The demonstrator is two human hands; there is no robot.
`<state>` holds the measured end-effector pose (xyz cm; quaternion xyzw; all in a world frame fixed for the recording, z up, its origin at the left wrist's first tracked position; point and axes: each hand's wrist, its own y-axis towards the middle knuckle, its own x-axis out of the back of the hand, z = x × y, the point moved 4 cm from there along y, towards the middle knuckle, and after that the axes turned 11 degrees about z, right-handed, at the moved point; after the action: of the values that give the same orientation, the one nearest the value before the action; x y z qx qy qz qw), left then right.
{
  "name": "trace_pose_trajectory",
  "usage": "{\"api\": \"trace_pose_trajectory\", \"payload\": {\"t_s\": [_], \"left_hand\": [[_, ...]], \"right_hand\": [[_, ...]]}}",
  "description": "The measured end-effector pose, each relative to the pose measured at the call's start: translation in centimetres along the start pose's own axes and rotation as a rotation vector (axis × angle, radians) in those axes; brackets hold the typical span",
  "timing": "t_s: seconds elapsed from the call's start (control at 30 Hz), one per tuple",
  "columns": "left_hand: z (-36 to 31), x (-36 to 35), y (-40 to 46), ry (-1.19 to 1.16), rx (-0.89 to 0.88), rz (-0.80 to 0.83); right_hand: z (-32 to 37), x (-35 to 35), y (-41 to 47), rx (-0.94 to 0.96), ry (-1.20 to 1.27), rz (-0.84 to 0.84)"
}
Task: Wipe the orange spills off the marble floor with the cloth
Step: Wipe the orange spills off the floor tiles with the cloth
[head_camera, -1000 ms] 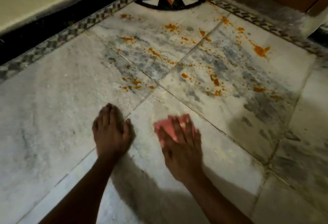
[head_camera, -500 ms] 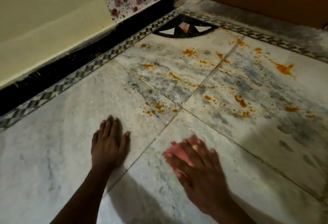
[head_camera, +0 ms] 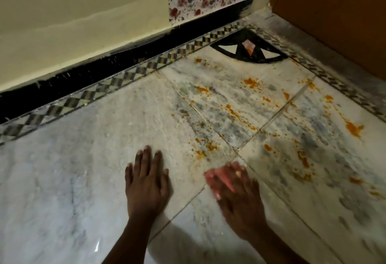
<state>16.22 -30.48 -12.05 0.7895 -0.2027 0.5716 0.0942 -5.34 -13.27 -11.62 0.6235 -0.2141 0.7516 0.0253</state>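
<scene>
Marble, pale and grey-veined, runs under both my palms; this polished marble floor (head_camera: 62,180) carries scattered orange spills (head_camera: 353,127) ahead and to my right, up toward the black inlaid corner motif (head_camera: 248,49), with the nearest flecks just beyond my fingers. My left hand (head_camera: 146,182) lies flat with fingers straight and spread, holding nothing, simply propping me on the tile. My right hand (head_camera: 240,192) presses down on the small pink cloth (head_camera: 217,177), which peeks out from under the fingers near the tile joint; that hand is smeared by motion, so I cannot say for sure whether the fingers lie straight on the cloth or curl into it, though they look flat. I judge the wiping has barely reached the mess, since most of the stains lie untouched. To do this stroke well I should keep my weight on the left palm and push the cloth forward with even pressure into the closest specks, gathering them inward rather than smearing them outward. The thick blot far right will likely need a clean fold of cloth, and the joints between tiles may trap orange unless I work along them.
</scene>
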Motion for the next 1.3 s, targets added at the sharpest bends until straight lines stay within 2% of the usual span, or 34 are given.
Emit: {"api": "trace_pose_trajectory", "payload": {"t_s": [0.1,0.13,0.17,0.23,0.3,0.37,0.47,0.53,0.57,0.63,0.7,0.8,0.87,0.9,0.97,1.03,1.07,1.1,1.17,1.23,1.3], "left_hand": [[0.1,-0.2,0.0,0.017,0.023,0.007],[0.0,-0.3,0.1,0.024,0.029,0.005],[0.1,-0.5,0.1,0.032,0.028,0.008],[0.2,-0.7,0.2,0.034,0.019,0.002],[0.2,-0.6,0.1,0.033,0.015,0.001],[0.1,-0.3,0.1,0.033,0.003,-0.007],[0.1,-0.2,0.3,0.024,0.012,-0.010],[0.2,-0.7,0.3,0.032,0.009,-0.001],[0.4,-0.7,0.3,0.035,0.008,0.000],[0.5,-0.8,0.3,0.035,0.007,-0.009],[0.4,-0.9,0.2,0.040,0.000,-0.009],[0.4,-0.6,0.4,0.032,0.008,-0.011],[0.2,-0.5,0.4,0.027,0.012,-0.007],[0.2,-0.6,0.4,0.026,0.014,0.000],[0.3,-0.7,0.4,0.021,0.015,0.002],[0.4,-0.9,0.4,0.019,0.015,0.001],[0.4,-1.0,0.4,0.017,0.016,0.009],[0.4,-1.1,0.4,0.020,0.017,0.014],[0.5,-1.1,0.4,0.026,0.019,0.016],[0.4,-1.0,0.4,0.025,0.018,0.007],[0.5,-1.0,0.5,0.026,0.028,0.021]], "right_hand": [[-0.3,0.9,6.9,-0.343,0.155,-0.078],[0.4,1.2,9.5,-0.402,0.187,-0.098],[1.7,1.2,11.3,-0.403,0.185,-0.123],[4.6,0.8,12.3,-0.258,0.065,-0.103],[6.1,0.5,9.2,-0.082,-0.040,-0.101],[5.5,0.0,5.1,-0.044,-0.042,-0.054],[1.3,0.5,5.5,-0.279,0.043,-0.026],[0.5,1.6,10.0,-0.466,0.126,-0.088],[1.2,2.1,12.8,-0.501,0.194,-0.124],[4.0,2.9,17.6,-0.421,0.205,-0.158],[7.7,2.9,18.4,-0.236,0.099,-0.156],[10.7,1.5,11.8,0.082,-0.014,-0.090],[8.4,0.8,6.4,0.127,-0.024,-0.062],[6.2,0.7,5.4,0.060,-0.003,-0.059],[2.1,1.1,7.4,-0.215,0.064,-0.092],[0.9,2.1,12.6,-0.458,0.168,-0.142],[1.6,2.7,15.5,-0.495,0.204,-0.131],[3.0,3.0,17.8,-0.474,0.206,-0.112],[6.8,3.0,18.9,-0.287,0.150,-0.110],[10.0,1.8,15.1,-0.026,0.025,-0.103],[10.1,0.5,9.2,0.131,-0.027,-0.063]]}}
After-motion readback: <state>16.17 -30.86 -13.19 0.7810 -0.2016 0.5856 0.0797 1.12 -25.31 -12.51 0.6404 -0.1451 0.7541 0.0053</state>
